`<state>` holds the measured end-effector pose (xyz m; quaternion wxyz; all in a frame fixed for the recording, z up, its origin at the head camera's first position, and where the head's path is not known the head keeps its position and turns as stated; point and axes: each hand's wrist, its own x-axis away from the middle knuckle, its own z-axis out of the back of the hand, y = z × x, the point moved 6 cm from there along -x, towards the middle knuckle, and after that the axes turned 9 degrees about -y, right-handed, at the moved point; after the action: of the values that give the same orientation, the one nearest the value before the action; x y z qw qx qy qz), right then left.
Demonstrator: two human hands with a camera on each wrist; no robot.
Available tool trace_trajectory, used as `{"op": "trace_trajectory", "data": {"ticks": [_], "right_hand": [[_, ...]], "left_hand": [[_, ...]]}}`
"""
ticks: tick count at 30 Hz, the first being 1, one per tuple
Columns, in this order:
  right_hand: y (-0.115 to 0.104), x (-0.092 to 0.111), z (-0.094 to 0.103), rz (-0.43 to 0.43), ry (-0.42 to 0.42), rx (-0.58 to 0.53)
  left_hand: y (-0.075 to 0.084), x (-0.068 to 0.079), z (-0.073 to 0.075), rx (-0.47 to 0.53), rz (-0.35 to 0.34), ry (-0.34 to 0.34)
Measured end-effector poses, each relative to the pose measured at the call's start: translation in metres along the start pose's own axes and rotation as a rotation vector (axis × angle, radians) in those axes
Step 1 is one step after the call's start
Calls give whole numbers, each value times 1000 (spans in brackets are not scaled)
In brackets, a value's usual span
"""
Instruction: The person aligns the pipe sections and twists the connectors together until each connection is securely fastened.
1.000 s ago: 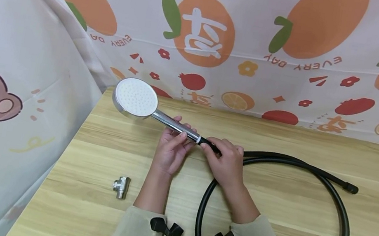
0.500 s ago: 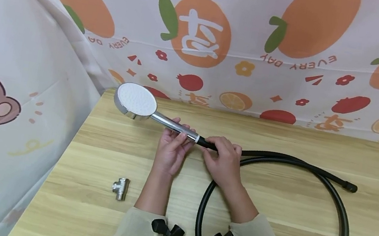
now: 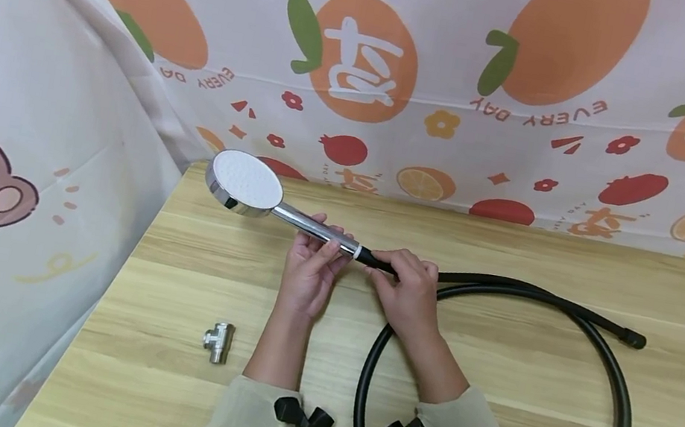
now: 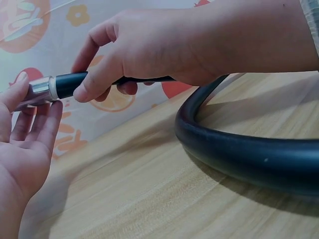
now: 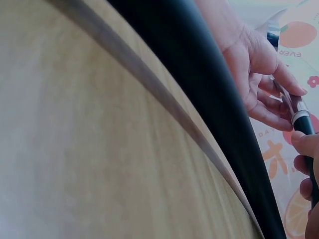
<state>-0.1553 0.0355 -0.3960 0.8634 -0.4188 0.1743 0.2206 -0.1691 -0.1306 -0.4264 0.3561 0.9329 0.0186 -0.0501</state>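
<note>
A chrome shower head (image 3: 247,181) with a white spray face tilts up above the table's far left part. My left hand (image 3: 307,279) holds its handle (image 3: 313,226) near the lower end, thumb on top and fingers beneath. Against a white ring at the handle's end sits the black end of a shower hose (image 3: 621,411). My right hand (image 3: 411,297) pinches that black end between thumb and fingers, as the left wrist view shows with the black connector (image 4: 70,85). The hose loops round to the right, its other end (image 3: 634,339) lying loose on the wood.
A small chrome tee fitting (image 3: 218,342) lies on the wooden table (image 3: 149,393), left of my left forearm. Printed cloth (image 3: 368,59) hangs behind the table's far edge, and more cloth (image 3: 25,115) hangs at its left side.
The shower head has rolled slightly about its handle, showing more of its chrome side. My right fingers have shifted a little on the hose end. The left hand keeps its grip.
</note>
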Motion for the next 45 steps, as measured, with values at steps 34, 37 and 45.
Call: {"op": "trace_trajectory", "data": {"ticks": [34,37,45], "right_hand": [[0,-3,7,-5,-20,-3],[0,-2,6,-6,-23,5],[2,-2,1,-21,-77,49]], "left_hand": [[2,-1,-5,21,-16,-32],[2,-2,-5,16,-16,-27],[3,-1,-3,9,-11,-40]]}}
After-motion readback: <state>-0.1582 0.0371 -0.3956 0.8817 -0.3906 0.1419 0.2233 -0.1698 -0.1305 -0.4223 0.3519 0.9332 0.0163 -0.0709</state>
